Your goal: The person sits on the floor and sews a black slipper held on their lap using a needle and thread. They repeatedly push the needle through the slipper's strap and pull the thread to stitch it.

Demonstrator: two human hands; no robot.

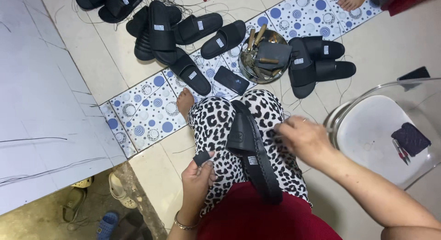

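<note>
Pinching a black strap piece, left hand; right hand closed beside the black slipper.

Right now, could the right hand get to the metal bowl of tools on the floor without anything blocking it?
Probably yes. The right hand is at the black sandal on the lap, and the metal bowl sits on the floor just beyond the knee. Only loose threads lie between them, though the person would need to lean forward.

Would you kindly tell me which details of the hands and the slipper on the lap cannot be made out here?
Head view only:
- Right hand: motion-blurred; whether it pinches a thread or needle is unclear.
- Left hand: small black piece, partly covered by fingers.
- Black slipper: sole hidden against the lap.
- Metal bowl: tools piled, too small to identify.
</note>
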